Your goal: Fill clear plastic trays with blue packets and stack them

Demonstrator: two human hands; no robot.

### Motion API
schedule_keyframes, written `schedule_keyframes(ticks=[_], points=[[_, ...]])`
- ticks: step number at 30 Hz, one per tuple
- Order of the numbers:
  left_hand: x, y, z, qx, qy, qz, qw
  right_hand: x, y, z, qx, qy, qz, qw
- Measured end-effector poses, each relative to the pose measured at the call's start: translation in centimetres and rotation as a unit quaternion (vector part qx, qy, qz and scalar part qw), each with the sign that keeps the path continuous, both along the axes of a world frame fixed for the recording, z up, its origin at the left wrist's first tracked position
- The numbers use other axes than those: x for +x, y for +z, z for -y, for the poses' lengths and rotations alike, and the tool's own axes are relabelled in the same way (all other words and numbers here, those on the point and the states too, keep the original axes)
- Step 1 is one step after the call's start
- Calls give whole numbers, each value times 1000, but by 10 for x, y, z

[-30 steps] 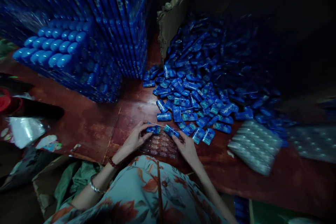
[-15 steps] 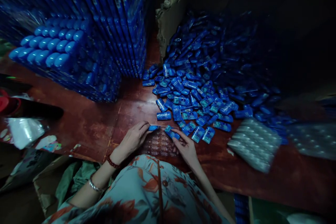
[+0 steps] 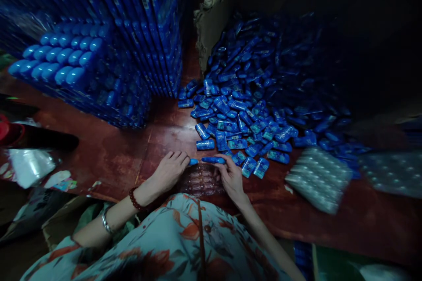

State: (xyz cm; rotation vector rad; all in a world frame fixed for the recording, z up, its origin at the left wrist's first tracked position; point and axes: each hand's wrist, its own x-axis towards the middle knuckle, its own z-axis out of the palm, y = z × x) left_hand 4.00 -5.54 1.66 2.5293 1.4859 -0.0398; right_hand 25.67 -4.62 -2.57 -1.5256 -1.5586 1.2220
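A clear plastic tray (image 3: 201, 180) with rows of moulded hollows lies on the table close to my body. Over its far left corner, my left hand (image 3: 172, 169) is closed on a small blue container (image 3: 193, 162), most of it hidden by the fingers. My right hand (image 3: 231, 176) pinches another small blue container (image 3: 212, 160) on its side above the tray's far edge. Just beyond both hands is a loose heap of the same shrink-wrapped blue containers (image 3: 237, 127), some showing printed labels.
A torn cardboard box (image 3: 207, 39) spills the heap from the back right. Tall stacks of filled blue trays (image 3: 141, 30) stand at the back left. Stacked clear trays (image 3: 319, 180) sit at the right. A dark bottle with a red cap (image 3: 42, 136) lies on the left.
The right hand's container has turned from slanted, label showing, to nearly level and edge-on. My left hand has rolled over its container, and the left forearm has swung outward.
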Motion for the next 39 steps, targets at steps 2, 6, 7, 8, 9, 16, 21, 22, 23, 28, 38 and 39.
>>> schedule_keyframes(ticks=[2, 6, 7, 8, 9, 16, 21, 22, 23, 28, 38, 39], points=[[0, -1, 2, -3, 23, 3, 1000, -6, -5, -5, -38, 24, -22, 999], [-1, -7, 7, -8, 51, 11, 999, -8, -9, -8, 33, 83, 104, 991], [-2, -10, 8, -5, 52, 22, 998, -7, -8, -8, 59, 98, 156, 981], [-1, -13, 8, -1, 48, 41, 998, -7, -6, -8, 79, 115, 205, 969], [-1, -17, 8, 3, 39, 67, 997, -6, -5, -7, 95, 131, 247, 955], [3, -33, 9, -34, 14, 183, 983, -5, 13, -2, 147, 231, 369, 888], [6, -33, 11, -22, 12, 162, 986, -22, 34, -2, 106, 290, 459, 833], [6, -35, 11, -14, 10, 161, 987, -26, 36, -2, 98, 294, 475, 824], [6, -38, 11, -5, 9, 161, 987, -31, 38, -3, 93, 295, 488, 816], [7, -52, -3, 43, 19, 185, 982, -41, 38, -15, 103, 275, 499, 815], [-7, -15, -73, -32, 74, 276, 958, 12, 39, -54, 87, 24, 417, 904], [-2, -14, -82, -50, 93, 256, 961, 12, 38, -60, 85, 21, 419, 904]])
